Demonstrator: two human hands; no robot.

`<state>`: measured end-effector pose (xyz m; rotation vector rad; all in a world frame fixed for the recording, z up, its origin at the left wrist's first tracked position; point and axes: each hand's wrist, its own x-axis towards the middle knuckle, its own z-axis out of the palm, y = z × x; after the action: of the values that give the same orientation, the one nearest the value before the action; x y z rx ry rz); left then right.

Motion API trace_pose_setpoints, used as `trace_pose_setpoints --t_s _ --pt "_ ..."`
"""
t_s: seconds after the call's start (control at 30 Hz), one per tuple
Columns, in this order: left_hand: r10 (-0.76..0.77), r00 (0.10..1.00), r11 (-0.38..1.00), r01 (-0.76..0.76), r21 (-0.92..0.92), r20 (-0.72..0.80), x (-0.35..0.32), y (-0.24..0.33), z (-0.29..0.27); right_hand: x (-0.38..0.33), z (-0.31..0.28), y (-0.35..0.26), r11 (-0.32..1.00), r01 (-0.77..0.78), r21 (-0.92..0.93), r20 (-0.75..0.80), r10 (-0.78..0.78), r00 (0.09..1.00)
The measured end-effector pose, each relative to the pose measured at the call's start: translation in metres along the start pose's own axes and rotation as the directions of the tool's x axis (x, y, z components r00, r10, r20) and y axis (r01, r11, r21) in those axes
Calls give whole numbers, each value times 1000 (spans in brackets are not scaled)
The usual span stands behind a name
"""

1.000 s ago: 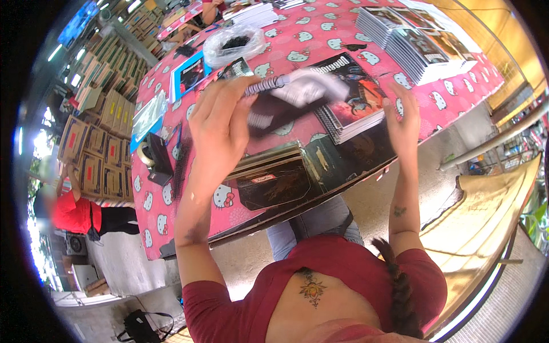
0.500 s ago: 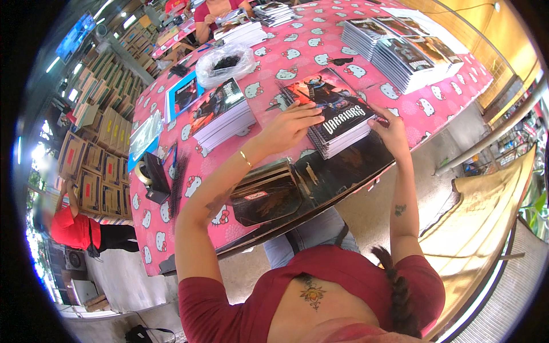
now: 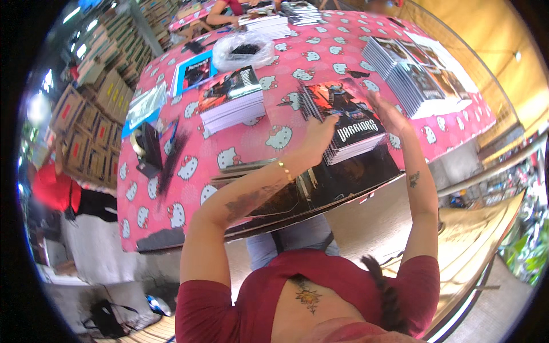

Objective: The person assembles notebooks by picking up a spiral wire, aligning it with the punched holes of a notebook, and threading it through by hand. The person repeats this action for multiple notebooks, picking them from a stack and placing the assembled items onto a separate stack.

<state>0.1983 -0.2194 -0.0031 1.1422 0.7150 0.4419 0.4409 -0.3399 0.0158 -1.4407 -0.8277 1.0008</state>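
Observation:
In front of me a stack of spiral-bound notebooks (image 3: pixel 350 111) with dark, red-toned illustrated covers lies on the table, its black coils on the left. My left hand (image 3: pixel 320 138) grips the coil side near the front corner, thumb on the top cover; its other fingers are mostly hidden. Against the opposite edge rests my right hand (image 3: pixel 393 119), fingers stretched out and slightly blurred. Under the stack's near end is a dark board (image 3: pixel 372 171) at the table edge. Left of the stack stands another pile of printed books (image 3: pixel 233 106) with similar covers.
Several notebook piles (image 3: pixel 420 80) stand at the far right. A clear plastic bag (image 3: pixel 251 50) holds black pieces. A tape dispenser (image 3: pixel 147 150) and blue-edged sheets (image 3: pixel 197 73) lie on the left of the pink table (image 3: pixel 220 157). Another person's arm (image 3: pixel 220 14) reaches in at the far side.
My left hand has moved from the top cover to the coil side. My right hand's fingers have straightened along the right edge. The view has shifted slightly.

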Motion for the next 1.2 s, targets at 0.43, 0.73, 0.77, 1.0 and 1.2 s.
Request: trace_pose_setpoints --t_s 0.43,0.73,0.77,1.0,1.2 --pt "44 966 986 -1 168 -255 -16 4 27 1 37 -12 987 -94 -132 -47 89 995" --pt "214 957 906 -119 407 -196 18 12 4 30 42 -40 991 -28 -132 152 48 987" --pt "180 965 910 -91 403 -189 20 14 1 29 50 -43 975 -8 -220 109 33 993" --pt "324 906 833 -137 536 -272 7 18 2 29 53 -35 967 54 -250 68 -38 997" --pt "614 773 303 -416 857 158 -4 85 -146 -8 37 -57 733 303 -609 -99 -449 888"
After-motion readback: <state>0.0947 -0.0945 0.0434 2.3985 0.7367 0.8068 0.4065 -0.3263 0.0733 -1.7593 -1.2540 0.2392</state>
